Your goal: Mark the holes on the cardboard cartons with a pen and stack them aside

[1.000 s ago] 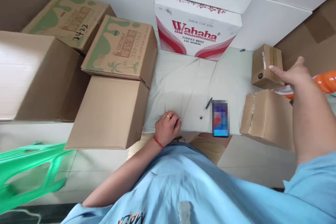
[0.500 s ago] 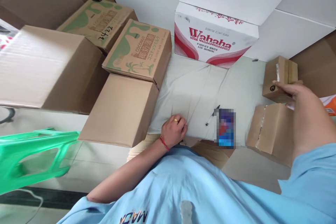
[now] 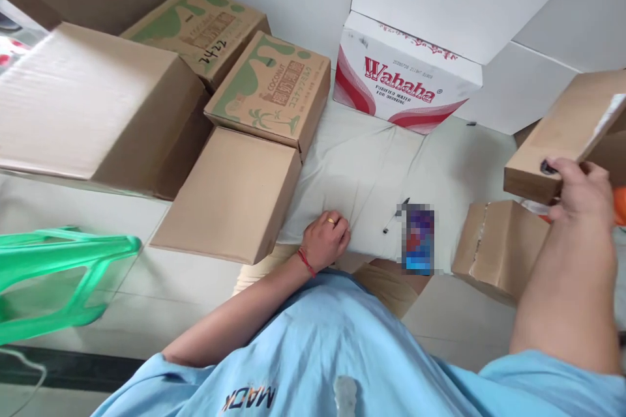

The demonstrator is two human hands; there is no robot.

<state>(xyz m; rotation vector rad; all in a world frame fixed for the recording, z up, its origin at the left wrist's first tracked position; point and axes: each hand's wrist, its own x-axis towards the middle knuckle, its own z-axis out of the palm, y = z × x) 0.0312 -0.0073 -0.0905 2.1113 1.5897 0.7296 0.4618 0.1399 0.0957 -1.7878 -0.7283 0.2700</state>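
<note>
My right hand (image 3: pixel 580 192) grips the near end of a brown cardboard box (image 3: pixel 557 120), which is raised and tilted at the right. The thumb lies by a black round mark on the box. Just below it stands a second small cardboard box (image 3: pixel 503 241) with a torn tape seam. My left hand (image 3: pixel 327 238), with a ring and a red wrist string, rests on the cloth-covered table (image 3: pixel 362 163) at its front edge. Its fingers are curled, and whatever may be under them is hidden. A pen (image 3: pixel 396 216) and a phone (image 3: pixel 419 241) with a blurred screen lie between my hands.
A white and red water carton (image 3: pixel 403 81) stands at the back against white panels. On the left are two green-printed coconut cartons (image 3: pixel 271 88) (image 3: pixel 195 32), a plain box (image 3: pixel 229 192) and a larger box (image 3: pixel 92 104). A green plastic stool (image 3: pixel 63 280) stands on the floor.
My right hand has closed on the small box at the back right and lifted it, tilting it up. My left hand stays on the table. The view has swung a little.
</note>
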